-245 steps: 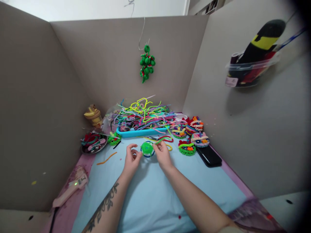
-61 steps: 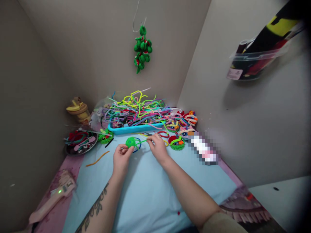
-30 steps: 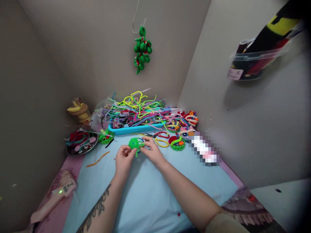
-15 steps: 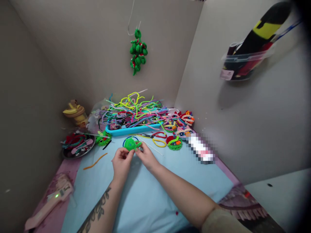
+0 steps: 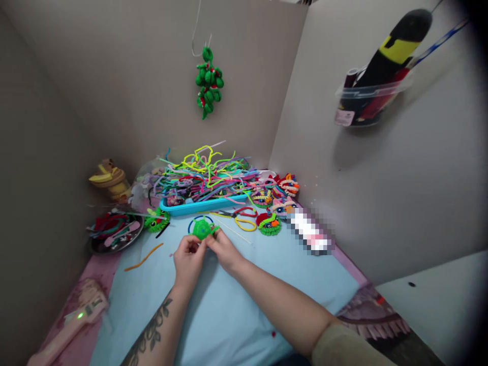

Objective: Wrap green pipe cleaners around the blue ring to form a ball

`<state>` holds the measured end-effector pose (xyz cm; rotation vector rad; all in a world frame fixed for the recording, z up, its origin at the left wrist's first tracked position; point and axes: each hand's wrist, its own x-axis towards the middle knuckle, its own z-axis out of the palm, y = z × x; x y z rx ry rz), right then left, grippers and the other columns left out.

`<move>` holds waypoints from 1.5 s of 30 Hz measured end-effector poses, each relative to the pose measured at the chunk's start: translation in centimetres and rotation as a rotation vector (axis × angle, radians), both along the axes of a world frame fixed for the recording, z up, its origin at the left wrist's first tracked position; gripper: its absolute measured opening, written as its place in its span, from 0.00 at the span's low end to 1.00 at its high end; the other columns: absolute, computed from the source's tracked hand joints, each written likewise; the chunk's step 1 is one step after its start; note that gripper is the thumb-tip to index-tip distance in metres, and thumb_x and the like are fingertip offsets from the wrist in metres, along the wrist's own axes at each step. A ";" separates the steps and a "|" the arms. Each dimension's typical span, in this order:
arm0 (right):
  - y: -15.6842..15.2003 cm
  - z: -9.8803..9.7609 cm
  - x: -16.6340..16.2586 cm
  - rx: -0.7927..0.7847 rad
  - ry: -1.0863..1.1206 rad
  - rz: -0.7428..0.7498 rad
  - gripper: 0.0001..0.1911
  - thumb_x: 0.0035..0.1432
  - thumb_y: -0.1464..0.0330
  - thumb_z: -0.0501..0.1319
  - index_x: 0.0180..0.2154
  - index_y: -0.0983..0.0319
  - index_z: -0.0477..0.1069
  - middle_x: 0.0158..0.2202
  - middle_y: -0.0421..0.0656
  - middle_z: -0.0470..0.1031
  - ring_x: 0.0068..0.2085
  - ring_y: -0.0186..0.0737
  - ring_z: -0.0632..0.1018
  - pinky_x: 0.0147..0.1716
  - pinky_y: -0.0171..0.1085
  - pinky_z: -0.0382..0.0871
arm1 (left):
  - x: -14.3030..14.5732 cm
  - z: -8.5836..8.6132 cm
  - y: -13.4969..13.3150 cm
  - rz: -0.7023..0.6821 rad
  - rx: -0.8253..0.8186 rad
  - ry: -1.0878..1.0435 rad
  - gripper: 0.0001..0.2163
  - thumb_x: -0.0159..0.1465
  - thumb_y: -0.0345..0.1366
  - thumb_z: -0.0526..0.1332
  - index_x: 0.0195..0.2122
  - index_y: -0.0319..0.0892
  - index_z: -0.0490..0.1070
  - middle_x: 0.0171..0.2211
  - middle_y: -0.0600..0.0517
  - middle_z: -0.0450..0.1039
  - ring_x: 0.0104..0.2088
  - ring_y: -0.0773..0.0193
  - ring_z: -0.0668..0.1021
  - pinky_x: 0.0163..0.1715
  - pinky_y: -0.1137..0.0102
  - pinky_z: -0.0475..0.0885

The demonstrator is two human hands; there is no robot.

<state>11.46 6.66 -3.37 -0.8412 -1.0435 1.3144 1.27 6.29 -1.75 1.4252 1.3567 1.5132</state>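
Observation:
Between my hands is a small round green coil of pipe cleaner (image 5: pixel 201 229), held a little above the blue cloth. My left hand (image 5: pixel 188 258) is closed in a pinch on its lower edge. My right hand (image 5: pixel 227 252) pinches its right side, where a short green length sticks out. The fingertips of both hands nearly meet and partly cover the coil's underside. Behind the coil shows a dark blue ring (image 5: pixel 190 223). Just beyond to the right lie scissors (image 5: pixel 246 222) with one red and one yellow handle, next to a thin white stick (image 5: pixel 238 234).
A blue tray (image 5: pixel 202 207) heaped with colourful pipe cleaners stands at the back. Several fuzzy faces, one a green piece (image 5: pixel 269 224), lie right of it. At left are a metal bowl (image 5: pixel 131 239), an orange pipe cleaner (image 5: pixel 145 257) and a glue gun (image 5: pixel 76 325). Green figures (image 5: pixel 208 84) hang behind.
The whole view has shifted slightly, so the surroundings sit further left. Both hands keep their pinch on the green coil, which has turned only a little.

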 end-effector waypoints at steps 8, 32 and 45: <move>0.4 -0.1 0.5 0.025 -0.174 -0.058 0.20 0.48 0.60 0.63 0.42 0.59 0.64 0.44 0.44 0.69 0.47 0.41 0.70 0.39 0.37 0.68 | -0.3 0.3 0.5 0.067 -0.021 -0.062 0.11 0.48 0.37 0.66 0.26 0.41 0.63 0.20 0.58 0.62 0.21 0.72 0.65 0.21 0.77 0.60; -0.2 1.6 1.1 0.127 -0.347 -0.360 0.03 0.49 0.67 0.60 0.26 0.61 0.69 0.29 0.40 0.67 0.32 0.34 0.70 0.30 0.32 0.65 | -0.1 0.1 0.4 0.047 -0.038 -0.065 0.11 0.49 0.38 0.66 0.26 0.41 0.63 0.19 0.59 0.61 0.20 0.72 0.65 0.21 0.77 0.59; -0.8 3.2 2.9 0.264 -0.286 0.341 0.18 0.50 0.52 0.58 0.31 0.61 0.73 0.29 0.42 0.75 0.32 0.38 0.75 0.35 0.38 0.69 | -0.7 0.0 1.2 0.029 -0.103 -0.251 0.13 0.46 0.37 0.67 0.25 0.41 0.62 0.19 0.60 0.62 0.19 0.73 0.65 0.20 0.78 0.59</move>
